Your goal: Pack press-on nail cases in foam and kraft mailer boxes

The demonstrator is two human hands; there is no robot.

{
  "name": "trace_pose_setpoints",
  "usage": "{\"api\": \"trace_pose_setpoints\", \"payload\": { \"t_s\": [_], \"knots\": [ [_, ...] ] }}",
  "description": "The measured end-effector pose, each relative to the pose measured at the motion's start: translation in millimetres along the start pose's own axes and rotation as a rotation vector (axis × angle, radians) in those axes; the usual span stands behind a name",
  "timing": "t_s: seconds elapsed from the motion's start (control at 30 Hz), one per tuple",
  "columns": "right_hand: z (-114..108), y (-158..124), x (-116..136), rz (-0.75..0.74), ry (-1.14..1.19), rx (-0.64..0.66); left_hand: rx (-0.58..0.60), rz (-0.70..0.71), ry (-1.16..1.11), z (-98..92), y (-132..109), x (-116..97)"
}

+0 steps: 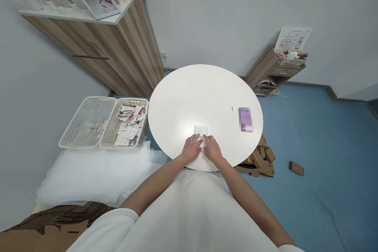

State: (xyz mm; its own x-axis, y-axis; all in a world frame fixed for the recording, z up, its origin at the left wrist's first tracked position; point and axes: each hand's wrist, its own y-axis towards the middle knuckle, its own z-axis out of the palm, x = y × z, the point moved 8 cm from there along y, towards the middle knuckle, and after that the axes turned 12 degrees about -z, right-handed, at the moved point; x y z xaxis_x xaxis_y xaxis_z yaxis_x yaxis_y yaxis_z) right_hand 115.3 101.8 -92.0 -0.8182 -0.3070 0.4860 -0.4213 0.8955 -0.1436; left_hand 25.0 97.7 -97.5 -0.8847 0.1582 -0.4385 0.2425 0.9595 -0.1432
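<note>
Hands (191,148) on white rectangle (201,129) (glossy, rounded tabletop (206,90)).

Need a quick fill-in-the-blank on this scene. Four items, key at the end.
1. The left hand and right hand touch a small item coloured ____.
2. The purple item lies near the table's ____ edge, as pictured.
3. The floor is ____.
4. Left of the table, as pictured, the white baskets side by side number ____.

Missing words: white; right; blue; two
</note>
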Motion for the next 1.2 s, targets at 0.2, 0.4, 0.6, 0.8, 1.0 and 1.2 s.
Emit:
{"api": "trace_pose_setpoints", "payload": {
  "t_s": [0.2, 0.4, 0.6, 0.8, 1.0, 1.2],
  "knots": [
    [17.2, 2.6, 6.2, -0.147, -0.123, 0.179, 0.116, -0.043, 0.036, 4.9, 6.7, 4.4],
    [15.6, 13.7, 3.1, -0.192, -0.104, 0.214, 0.205, -0.044, -0.02, -0.8, 8.4, 5.4],
    [18.2, -11.1, 18.8, -0.256, -0.098, 0.307, 0.264, 0.079, -0.115, -6.6, -21.2, 1.2],
    [19.5, -36.5, 22.5, -0.279, 0.017, 0.338, 0.248, 0.073, -0.179, 5.3, -40.9, -0.8],
    [8.3, -12.9, 9.5, -0.215, 0.112, 0.383, 0.184, -0.116, -0.294, 6.4, -17.8, 12.2],
    [1.6, 14.1, -13.1, -0.14, 0.154, 0.345, 0.158, -0.29, -0.559, 7.5, -13.0, 28.7]
  ]
}}
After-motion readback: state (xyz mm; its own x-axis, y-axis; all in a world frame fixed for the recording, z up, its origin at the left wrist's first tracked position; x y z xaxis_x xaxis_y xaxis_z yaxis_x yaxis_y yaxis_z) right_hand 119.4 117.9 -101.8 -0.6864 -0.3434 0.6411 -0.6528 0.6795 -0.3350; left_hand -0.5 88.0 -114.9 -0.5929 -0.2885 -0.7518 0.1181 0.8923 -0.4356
